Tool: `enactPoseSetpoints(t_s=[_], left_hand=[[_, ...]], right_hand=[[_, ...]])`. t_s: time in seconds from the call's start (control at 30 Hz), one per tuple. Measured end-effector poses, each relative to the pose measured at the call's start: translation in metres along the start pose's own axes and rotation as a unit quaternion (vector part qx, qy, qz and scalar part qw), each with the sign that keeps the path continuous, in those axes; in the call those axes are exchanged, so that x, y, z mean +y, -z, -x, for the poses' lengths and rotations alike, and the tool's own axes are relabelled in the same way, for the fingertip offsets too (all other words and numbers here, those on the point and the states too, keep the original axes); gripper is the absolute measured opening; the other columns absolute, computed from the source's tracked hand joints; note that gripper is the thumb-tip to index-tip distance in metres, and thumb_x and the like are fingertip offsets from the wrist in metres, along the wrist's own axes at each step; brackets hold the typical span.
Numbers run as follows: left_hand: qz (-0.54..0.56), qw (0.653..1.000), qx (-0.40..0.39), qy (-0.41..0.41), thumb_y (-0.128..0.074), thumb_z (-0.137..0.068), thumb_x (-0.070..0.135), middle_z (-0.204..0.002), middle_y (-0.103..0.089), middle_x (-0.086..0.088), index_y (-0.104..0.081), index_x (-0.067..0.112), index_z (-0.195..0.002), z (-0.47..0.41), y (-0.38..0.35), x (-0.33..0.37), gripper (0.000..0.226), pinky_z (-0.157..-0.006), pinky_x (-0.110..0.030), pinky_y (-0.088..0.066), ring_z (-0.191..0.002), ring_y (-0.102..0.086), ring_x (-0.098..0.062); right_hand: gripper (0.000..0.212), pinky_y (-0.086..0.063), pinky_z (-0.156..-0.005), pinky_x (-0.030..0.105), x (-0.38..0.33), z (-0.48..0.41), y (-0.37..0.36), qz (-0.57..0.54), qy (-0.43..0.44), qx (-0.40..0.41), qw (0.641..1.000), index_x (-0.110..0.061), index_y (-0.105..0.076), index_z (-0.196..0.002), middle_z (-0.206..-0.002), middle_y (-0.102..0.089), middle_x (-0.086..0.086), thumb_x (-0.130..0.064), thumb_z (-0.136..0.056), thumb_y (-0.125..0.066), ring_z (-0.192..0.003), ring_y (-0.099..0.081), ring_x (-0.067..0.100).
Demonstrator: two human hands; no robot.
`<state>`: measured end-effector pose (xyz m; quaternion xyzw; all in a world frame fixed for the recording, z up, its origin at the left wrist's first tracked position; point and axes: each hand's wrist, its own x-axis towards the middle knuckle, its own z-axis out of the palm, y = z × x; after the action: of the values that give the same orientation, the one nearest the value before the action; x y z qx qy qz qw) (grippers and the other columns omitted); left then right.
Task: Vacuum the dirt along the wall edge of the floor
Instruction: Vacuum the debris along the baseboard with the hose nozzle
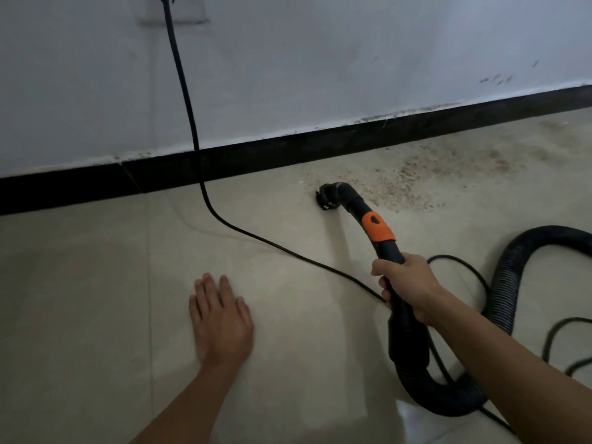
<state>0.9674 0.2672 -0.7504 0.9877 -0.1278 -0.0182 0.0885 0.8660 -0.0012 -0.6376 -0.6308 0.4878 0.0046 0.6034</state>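
Note:
My right hand grips the black vacuum wand just below its orange collar. The wand's bent nozzle rests on the pale tile floor, mouth turned left, at the left end of a patch of brown dirt. That dirt spreads rightward along the black baseboard under the white wall. The ribbed black hose loops behind my right forearm. My left hand lies flat on the floor with fingers spread, holding nothing.
A black power cord hangs from a wall socket, crosses the baseboard and runs over the floor towards my right hand. More cord loops lie at the right by the hose.

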Motion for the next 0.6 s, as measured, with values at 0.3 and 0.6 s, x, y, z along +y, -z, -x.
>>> enactPoseSetpoints(t_s=[0.3, 0.6], left_hand=[[0.001, 1.000, -0.001, 0.004, -0.025, -0.091, 0.032, -0.147, -0.038, -0.028, -0.049, -0.001, -0.138, 0.000, 0.003, 0.001, 0.062, -0.112, -0.052, -0.027, -0.138, -0.034, -0.042], [0.001, 1.000, -0.011, 0.009, -0.023, -0.092, 0.034, -0.150, -0.036, -0.026, -0.047, 0.001, -0.140, 0.000, 0.002, 0.001, 0.063, -0.115, -0.049, -0.023, -0.141, -0.031, -0.039]], right_hand=[[0.011, -0.040, -0.039, 0.026, -0.011, -0.008, -0.023, 0.025, 0.016, -0.027, 0.999, -0.004, -0.056, -0.084, -0.050, -0.050, 0.006, -0.004, -0.080, -0.066, -0.037, -0.043, 0.019], [0.015, -0.043, -0.042, 0.027, -0.055, -0.049, -0.031, -0.015, -0.012, -0.013, 1.000, -0.005, -0.057, -0.091, -0.050, -0.051, 0.005, -0.004, -0.080, -0.066, -0.038, -0.045, 0.018]])
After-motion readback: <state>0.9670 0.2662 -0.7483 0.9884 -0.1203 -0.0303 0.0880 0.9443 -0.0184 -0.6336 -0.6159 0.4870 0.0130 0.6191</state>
